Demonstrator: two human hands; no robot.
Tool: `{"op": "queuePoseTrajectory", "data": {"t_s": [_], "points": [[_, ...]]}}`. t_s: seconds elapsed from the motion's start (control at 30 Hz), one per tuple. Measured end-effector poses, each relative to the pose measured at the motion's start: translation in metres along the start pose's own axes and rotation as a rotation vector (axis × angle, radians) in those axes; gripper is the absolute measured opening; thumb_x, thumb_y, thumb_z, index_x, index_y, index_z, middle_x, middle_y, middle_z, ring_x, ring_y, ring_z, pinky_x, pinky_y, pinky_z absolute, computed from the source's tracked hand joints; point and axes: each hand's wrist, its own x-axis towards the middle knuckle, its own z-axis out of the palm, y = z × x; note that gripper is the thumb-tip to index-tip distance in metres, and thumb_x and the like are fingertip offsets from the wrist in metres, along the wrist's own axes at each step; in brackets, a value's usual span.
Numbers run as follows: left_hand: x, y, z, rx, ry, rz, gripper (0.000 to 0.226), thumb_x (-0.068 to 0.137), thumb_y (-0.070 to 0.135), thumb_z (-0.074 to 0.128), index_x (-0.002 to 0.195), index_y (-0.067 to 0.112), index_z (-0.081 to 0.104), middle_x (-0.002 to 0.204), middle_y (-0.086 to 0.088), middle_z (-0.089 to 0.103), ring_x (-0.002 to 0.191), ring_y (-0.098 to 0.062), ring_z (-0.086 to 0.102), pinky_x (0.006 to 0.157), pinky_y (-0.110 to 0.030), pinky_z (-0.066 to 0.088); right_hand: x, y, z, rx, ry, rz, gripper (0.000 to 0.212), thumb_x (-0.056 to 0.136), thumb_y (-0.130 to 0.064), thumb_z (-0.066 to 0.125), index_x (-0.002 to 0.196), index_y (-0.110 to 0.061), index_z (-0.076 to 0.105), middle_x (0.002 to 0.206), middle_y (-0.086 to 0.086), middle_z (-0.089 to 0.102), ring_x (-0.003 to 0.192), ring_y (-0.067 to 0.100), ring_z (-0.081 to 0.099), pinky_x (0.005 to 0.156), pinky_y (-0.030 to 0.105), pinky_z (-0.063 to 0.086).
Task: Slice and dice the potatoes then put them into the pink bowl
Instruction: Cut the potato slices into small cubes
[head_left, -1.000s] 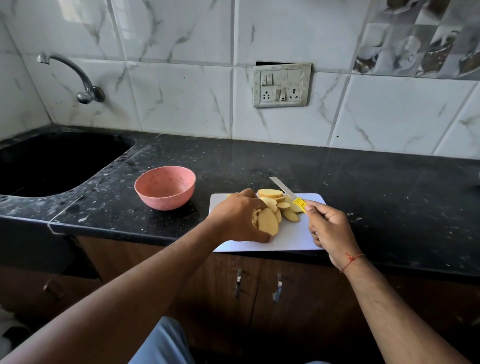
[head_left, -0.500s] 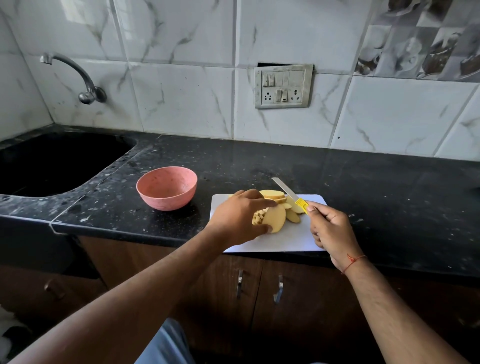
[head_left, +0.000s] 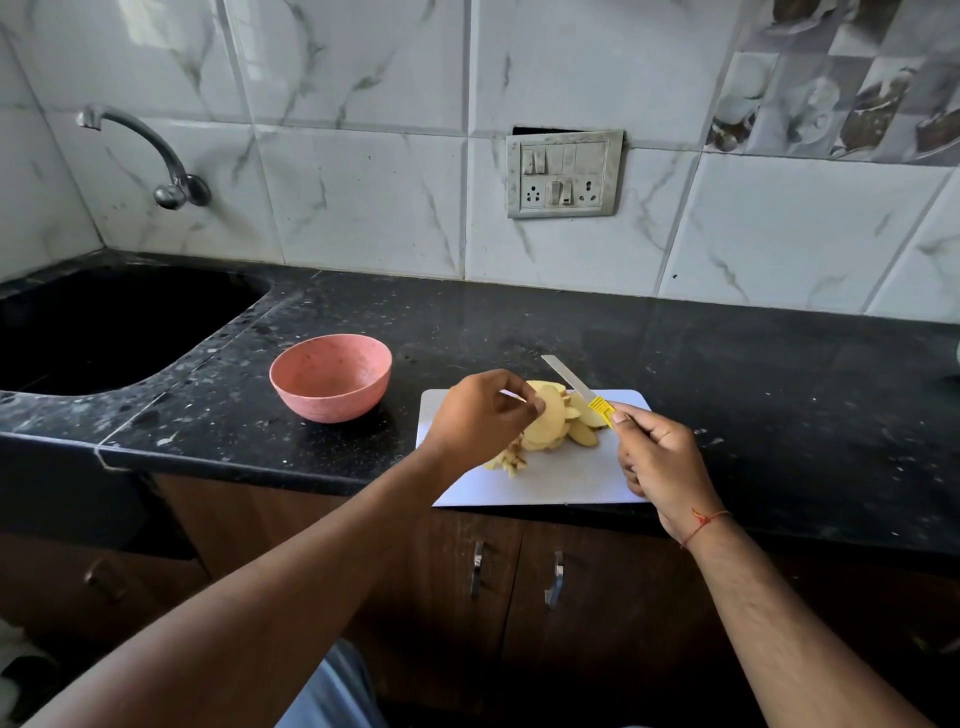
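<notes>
No readable writing. Left hand (head_left: 480, 415) fingers pinch a potato slice (head_left: 545, 421) above the slice pile on one white cutting board (head_left: 571, 478). Right hand (head_left: 660, 457) grips one yellow-handled knife (head_left: 582, 387). One pink bowl (head_left: 331, 376) sits on the worktop (head_left: 779, 374), left of the board.

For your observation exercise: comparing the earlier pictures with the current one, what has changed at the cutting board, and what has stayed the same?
The left hand has carried its potato slice from the near side of the cutting board back onto the pile and still pinches it. Diced bits now show. The right hand still grips the knife; the pink bowl stays empty.
</notes>
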Motion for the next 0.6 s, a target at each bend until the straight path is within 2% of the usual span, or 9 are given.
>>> {"op": "queuePoseTrajectory", "data": {"t_s": [0.1,0.17,0.27,0.37,0.47,0.53,0.6], "points": [[0.001,0.005,-0.015,-0.369,-0.004,-0.161,0.016,0.098,0.029,0.077,0.100,0.013,0.073,0.092,-0.008,0.080,0.079,-0.014,0.069,0.057,-0.016,0.047,0.001,0.001,0.000,0.004,0.002,0.000,0.025,0.107,-0.020,0.056,0.109,-0.037,0.074,0.062,-0.001,0.033,0.054,0.011,0.024,0.046,0.026,0.022],[0.000,0.004,-0.030,-0.386,-0.016,-0.217,0.020,0.100,0.031,0.075,0.104,0.012,0.074,0.099,-0.009,0.081,0.082,-0.011,0.069,0.057,-0.017,0.045,0.001,0.002,-0.001,-0.001,0.002,0.002,0.024,0.107,-0.020,0.056,0.111,-0.037,0.074,0.062,-0.002,0.033,0.054,0.011,0.024,0.046,0.026,0.022],[-0.006,-0.011,-0.050,-0.295,-0.015,-0.236,0.020,0.097,0.030,0.079,0.100,0.010,0.079,0.082,0.006,0.077,0.071,0.002,0.064,0.059,-0.012,0.046,0.002,0.003,-0.002,-0.009,0.003,0.007,0.023,0.107,-0.021,0.057,0.116,-0.034,0.074,0.062,-0.001,0.034,0.055,0.012,0.024,0.046,0.026,0.022],[-0.018,-0.032,-0.063,-0.211,-0.008,-0.287,0.019,0.091,0.035,0.084,0.094,0.017,0.082,0.088,0.006,0.080,0.083,-0.003,0.068,0.076,-0.021,0.050,0.002,0.003,-0.002,-0.014,0.003,0.006,0.023,0.107,-0.020,0.057,0.115,-0.035,0.073,0.061,-0.002,0.035,0.054,0.012,0.024,0.046,0.025,0.022],[-0.026,-0.045,-0.069,-0.133,0.045,-0.401,0.019,0.092,0.039,0.083,0.092,0.020,0.081,0.085,0.005,0.077,0.078,-0.009,0.064,0.070,-0.025,0.049,0.002,0.003,-0.001,-0.013,0.002,0.002,0.023,0.107,-0.021,0.057,0.110,-0.038,0.072,0.061,-0.002,0.036,0.054,0.012,0.025,0.044,0.025,0.023],[-0.028,-0.056,-0.074,0.033,0.086,-0.364,0.021,0.091,0.045,0.082,0.089,0.024,0.081,0.080,0.005,0.077,0.073,-0.014,0.066,0.066,-0.027,0.050,0.001,0.003,-0.001,-0.021,0.007,-0.002,0.024,0.107,-0.021,0.057,0.109,-0.039,0.072,0.062,-0.001,0.036,0.055,0.012,0.026,0.044,0.026,0.024],[-0.032,-0.064,-0.079,0.234,0.100,-0.275,0.019,0.091,0.047,0.081,0.089,0.028,0.082,0.076,0.012,0.077,0.067,-0.008,0.068,0.059,-0.022,0.048,0.002,0.004,0.000,-0.033,0.018,-0.013,0.023,0.107,-0.021,0.058,0.111,-0.038,0.072,0.061,-0.001,0.036,0.054,0.012,0.027,0.044,0.025,0.025]]}}
